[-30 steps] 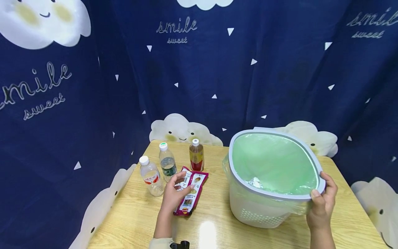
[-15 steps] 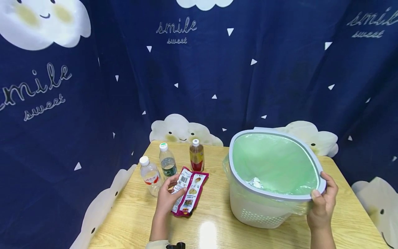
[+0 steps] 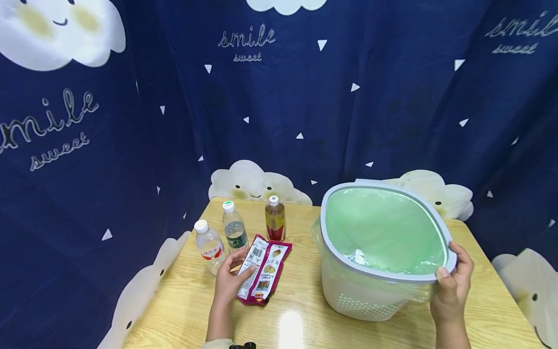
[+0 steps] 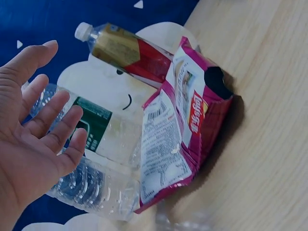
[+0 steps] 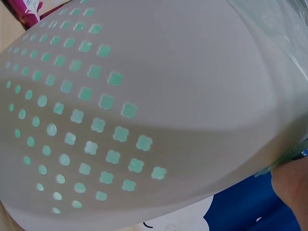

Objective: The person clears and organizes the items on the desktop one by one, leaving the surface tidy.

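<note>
My left hand (image 3: 227,278) hovers at the left edge of a magenta-and-white Lay's chip bag (image 3: 265,271), fingers loosely bent with nothing between them. In the left wrist view, a gap shows between the fingers and the bag, which has a dark spot near one end. Just beyond the left hand stand a clear bottle with a red-marked label (image 3: 212,251) and a clear bottle with a green label (image 3: 237,232). My right hand (image 3: 454,286) grips the right rim of a white perforated trash bin (image 3: 364,295), thumb over the edge. A green plastic liner (image 3: 383,223) covers the bin's inside.
Behind the chip bag, a bottle of brown drink (image 3: 275,220) with a yellow-red label stands upright. Everything rests on a light wooden table (image 3: 174,300). A dark blue curtain (image 3: 279,111) with clouds hangs behind and along the left side.
My left hand has drawn back leftward from over the chip bag to its left edge, uncovering more of the bag, which now lies slightly further left at its near end. The right hand stays on the rim.
</note>
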A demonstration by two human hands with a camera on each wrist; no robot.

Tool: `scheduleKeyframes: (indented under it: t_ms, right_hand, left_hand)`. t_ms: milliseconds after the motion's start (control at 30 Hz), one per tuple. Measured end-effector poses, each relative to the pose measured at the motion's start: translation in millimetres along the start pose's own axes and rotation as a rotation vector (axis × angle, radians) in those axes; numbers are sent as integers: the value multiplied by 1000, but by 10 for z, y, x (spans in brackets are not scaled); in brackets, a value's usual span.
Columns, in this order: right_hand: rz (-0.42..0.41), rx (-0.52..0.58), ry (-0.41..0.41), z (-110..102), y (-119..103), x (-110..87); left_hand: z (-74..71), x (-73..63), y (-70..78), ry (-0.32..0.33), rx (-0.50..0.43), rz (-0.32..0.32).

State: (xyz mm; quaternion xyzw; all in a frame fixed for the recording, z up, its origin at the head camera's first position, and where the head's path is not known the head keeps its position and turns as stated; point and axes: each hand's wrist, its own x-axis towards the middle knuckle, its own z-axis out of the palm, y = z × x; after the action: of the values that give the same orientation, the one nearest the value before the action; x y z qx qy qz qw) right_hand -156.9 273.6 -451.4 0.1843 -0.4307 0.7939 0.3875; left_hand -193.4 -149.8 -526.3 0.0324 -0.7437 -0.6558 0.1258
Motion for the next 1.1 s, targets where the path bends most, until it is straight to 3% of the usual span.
scheduleKeyframes:
  t_ms: [233, 567, 900, 1100]
  right_hand:
    - [-11, 16, 2, -8, 5, -5]
    - [-11, 27, 16, 5, -3, 3]
    - [-24, 35, 6, -4, 18, 9]
    - [-24, 43, -6, -11, 35, 6]
  left_hand:
    - [-43, -103, 211, 15, 3, -17]
    - [-93, -120, 203, 53, 9, -32]
    - [-173, -99, 8, 44, 22, -63]
    - [-229, -27, -276, 69, 24, -98]
